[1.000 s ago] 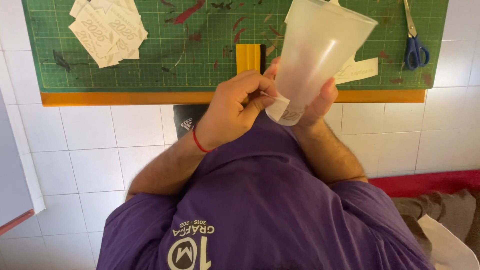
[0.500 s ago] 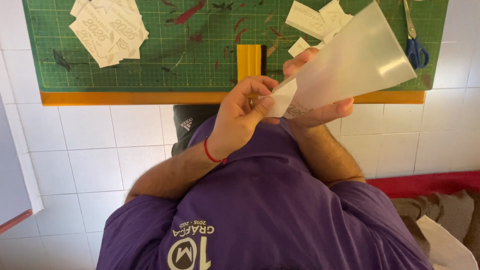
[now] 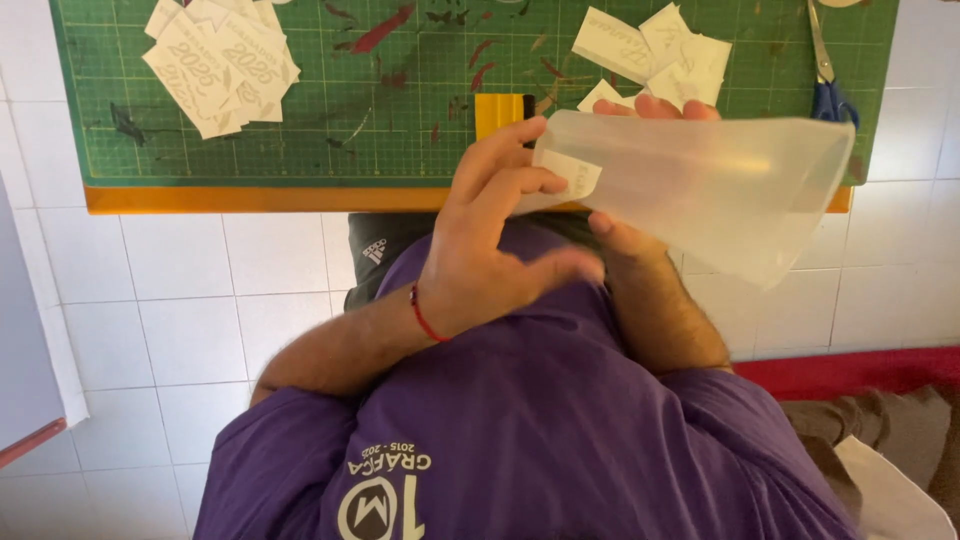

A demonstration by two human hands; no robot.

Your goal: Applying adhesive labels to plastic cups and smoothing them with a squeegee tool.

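Cup lies sideways in our right hand. Our left hand, fingers spread, presses a sticker onto it. More stickers wait on the mat.

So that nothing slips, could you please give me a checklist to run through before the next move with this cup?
1. Translucent plastic cup gripped by the right hand: ok.
2. White sticker on the cup wall, under the fingers of the left hand: ok.
3. Sticker lying flat, without bubbles: cannot tell.
4. Yellow squeegee close by on the green cutting mat: ok.
5. Scissors apart from both hands: ok.
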